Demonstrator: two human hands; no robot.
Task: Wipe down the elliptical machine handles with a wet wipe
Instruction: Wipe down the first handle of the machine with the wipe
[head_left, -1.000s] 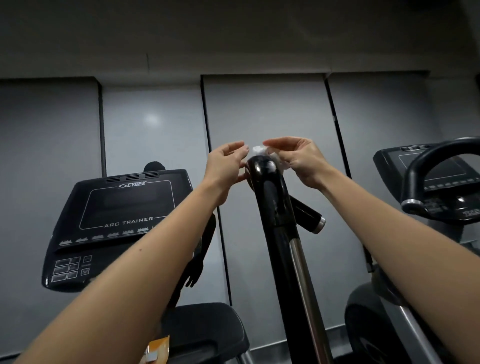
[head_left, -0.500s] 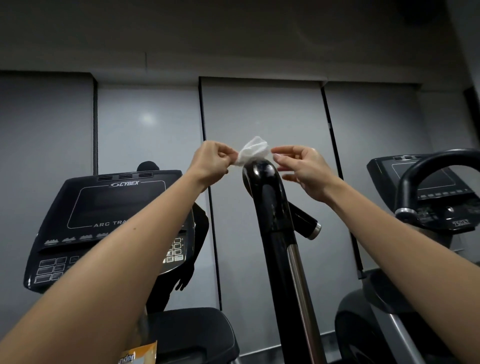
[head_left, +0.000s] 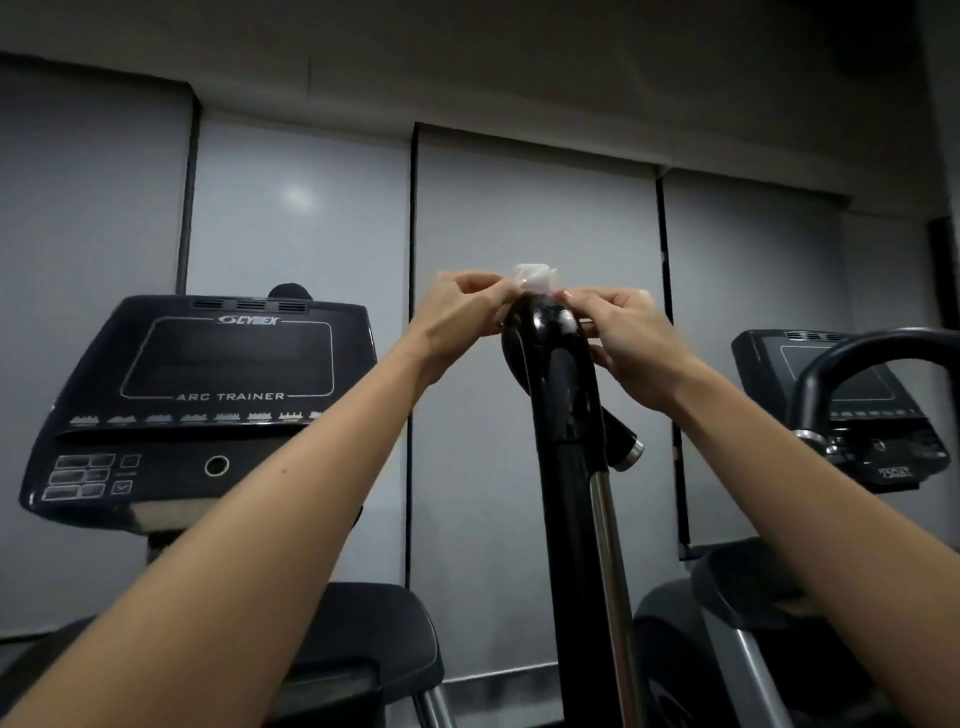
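Note:
A glossy black upright handle (head_left: 558, 374) of the elliptical rises in the centre, with a chrome tube below it. A small white wet wipe (head_left: 534, 278) sits bunched on the handle's rounded top. My left hand (head_left: 462, 306) pinches the wipe from the left side. My right hand (head_left: 628, 338) is just right of the handle top, its fingertips touching the wipe's right edge and its palm beside the grip.
The black Cybex Arc Trainer console (head_left: 208, 405) stands at the left. A second machine's console (head_left: 841, 395) and curved black handlebar (head_left: 862, 358) are at the right. A short side grip (head_left: 621, 441) juts from the centre post. Grey wall panels lie behind.
The wipe, held up in my left fingers half a second ago, now rests on the handle top, and my right hand has closed in on it from the right.

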